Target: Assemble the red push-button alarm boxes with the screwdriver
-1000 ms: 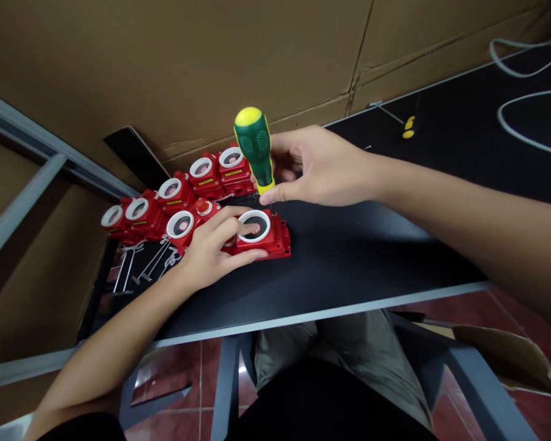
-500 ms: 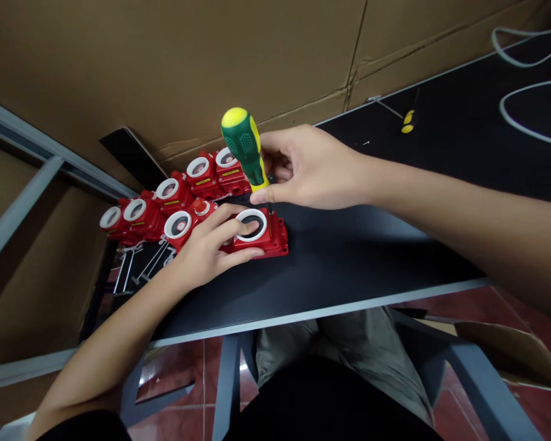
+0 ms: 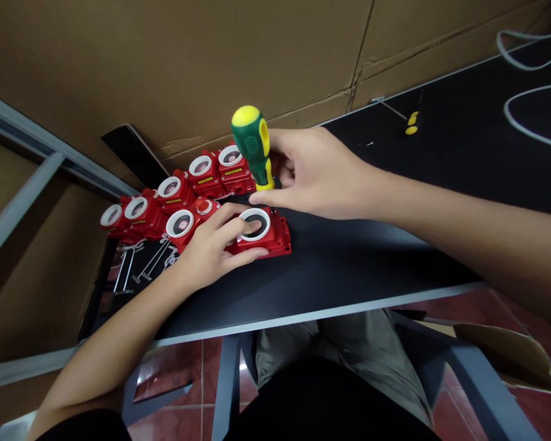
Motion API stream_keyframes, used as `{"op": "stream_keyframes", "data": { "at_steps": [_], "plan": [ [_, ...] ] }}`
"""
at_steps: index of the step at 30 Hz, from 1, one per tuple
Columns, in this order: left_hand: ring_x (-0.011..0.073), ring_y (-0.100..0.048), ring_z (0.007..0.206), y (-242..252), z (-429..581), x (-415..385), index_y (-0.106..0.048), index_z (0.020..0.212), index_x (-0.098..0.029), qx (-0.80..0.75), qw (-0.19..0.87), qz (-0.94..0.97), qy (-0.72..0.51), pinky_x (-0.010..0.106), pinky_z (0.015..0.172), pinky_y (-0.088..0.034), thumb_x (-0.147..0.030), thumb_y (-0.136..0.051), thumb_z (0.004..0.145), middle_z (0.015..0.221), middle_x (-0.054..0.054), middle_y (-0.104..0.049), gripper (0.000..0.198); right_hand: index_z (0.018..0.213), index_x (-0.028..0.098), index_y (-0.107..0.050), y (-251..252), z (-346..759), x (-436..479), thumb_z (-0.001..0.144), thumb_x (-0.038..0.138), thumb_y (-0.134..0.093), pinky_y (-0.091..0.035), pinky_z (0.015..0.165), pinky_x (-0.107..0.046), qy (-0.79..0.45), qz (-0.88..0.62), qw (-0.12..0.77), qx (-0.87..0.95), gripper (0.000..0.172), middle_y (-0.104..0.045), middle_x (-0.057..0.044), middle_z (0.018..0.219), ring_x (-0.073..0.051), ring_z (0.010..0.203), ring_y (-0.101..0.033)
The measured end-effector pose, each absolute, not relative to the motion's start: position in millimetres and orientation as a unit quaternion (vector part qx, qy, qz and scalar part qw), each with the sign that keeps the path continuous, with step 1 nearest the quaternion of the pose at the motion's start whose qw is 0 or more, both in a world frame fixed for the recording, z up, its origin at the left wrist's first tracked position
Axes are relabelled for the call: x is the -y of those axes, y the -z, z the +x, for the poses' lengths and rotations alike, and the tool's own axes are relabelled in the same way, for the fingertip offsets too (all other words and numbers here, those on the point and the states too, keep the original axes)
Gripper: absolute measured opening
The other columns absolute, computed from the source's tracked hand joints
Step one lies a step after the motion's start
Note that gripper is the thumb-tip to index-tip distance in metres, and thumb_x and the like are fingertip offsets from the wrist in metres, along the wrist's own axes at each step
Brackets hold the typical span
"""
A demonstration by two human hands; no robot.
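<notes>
A green-and-yellow screwdriver [image 3: 253,147] stands nearly upright, tilted a little left, its tip at a corner of a red box-shaped device [image 3: 281,239]. The fingers of my right hand [image 3: 323,174] are closed around the lower end of its handle. My left hand [image 3: 213,245] reaches across the device from the left, with a finger on the dark round face inside its white ring and the thumb along the near side, holding it against the table. The device's left end is hidden under this hand.
Several similar red devices [image 3: 173,195] with white rings stand behind and left of my left hand. A phone-like black slab [image 3: 134,156] leans on the cardboard wall [image 3: 187,61]. Metal T-shaped pieces [image 3: 152,263] lie left. A second screwdriver [image 3: 412,125] and white cable [image 3: 516,119] lie right on the black table [image 3: 349,269].
The screwdriver handle has turned within my right fingers and stands slightly more upright. My left hand stays on the red device. The whole view has shifted slightly.
</notes>
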State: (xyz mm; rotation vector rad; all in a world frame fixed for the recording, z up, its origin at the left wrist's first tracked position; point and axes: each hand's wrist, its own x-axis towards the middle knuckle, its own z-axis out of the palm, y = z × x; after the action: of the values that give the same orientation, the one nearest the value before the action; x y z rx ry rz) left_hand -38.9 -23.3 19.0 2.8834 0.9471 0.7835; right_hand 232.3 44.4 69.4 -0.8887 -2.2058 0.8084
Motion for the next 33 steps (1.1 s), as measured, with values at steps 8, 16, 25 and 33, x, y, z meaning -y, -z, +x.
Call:
{"op": "stream_keyframes", "data": {
  "at_steps": [8,16,25,33],
  "plan": [
    [0.0295,-0.081,0.122,-20,-43,24,-0.077,0.130,-0.022,-0.336,0.063,0.906,-0.250,0.041,0.109,-0.068,-0.055,-0.086,0.111,0.140,0.015,-0.081,0.039,0.119,0.020,-0.074,-48,244,-82,0.099,0.043,-0.083,-0.061,0.088,-0.034,-0.453,-0.149,0.290,0.830,0.032,-0.078,-0.003,0.113,-0.017,0.096,-0.070],
    [0.0288,-0.080,0.122,-21,-41,23,-0.077,0.128,-0.021,-0.337,0.063,0.907,-0.246,0.039,0.109,-0.067,-0.053,-0.085,0.112,0.138,0.015,-0.079,0.037,0.108,0.019,-0.076,-82,249,-65,0.095,0.030,-0.094,-0.055,0.071,-0.029,-0.461,-0.147,0.480,0.732,0.025,-0.075,0.000,0.104,-0.009,0.074,-0.059],
    [0.0276,-0.080,0.121,-20,-41,26,-0.075,0.129,-0.021,-0.337,0.077,0.907,-0.243,0.037,0.109,-0.067,-0.050,-0.082,0.114,0.139,0.015,-0.078,0.033,0.085,0.020,-0.079,-54,319,-132,0.090,0.029,-0.093,-0.043,0.070,-0.033,-0.249,-0.352,0.555,0.712,0.016,-0.072,-0.002,0.077,-0.010,0.067,-0.057],
    [0.0292,-0.080,0.127,-22,-43,25,-0.072,0.131,-0.023,-0.336,0.060,0.910,-0.234,0.039,0.109,-0.067,-0.041,-0.086,0.113,0.143,0.014,-0.078,0.030,0.080,0.028,-0.051,-58,353,-127,0.106,0.036,-0.070,-0.044,0.089,-0.039,-0.056,-0.559,0.442,0.700,0.034,-0.072,-0.006,0.092,-0.021,0.086,-0.062]
  ]
}}
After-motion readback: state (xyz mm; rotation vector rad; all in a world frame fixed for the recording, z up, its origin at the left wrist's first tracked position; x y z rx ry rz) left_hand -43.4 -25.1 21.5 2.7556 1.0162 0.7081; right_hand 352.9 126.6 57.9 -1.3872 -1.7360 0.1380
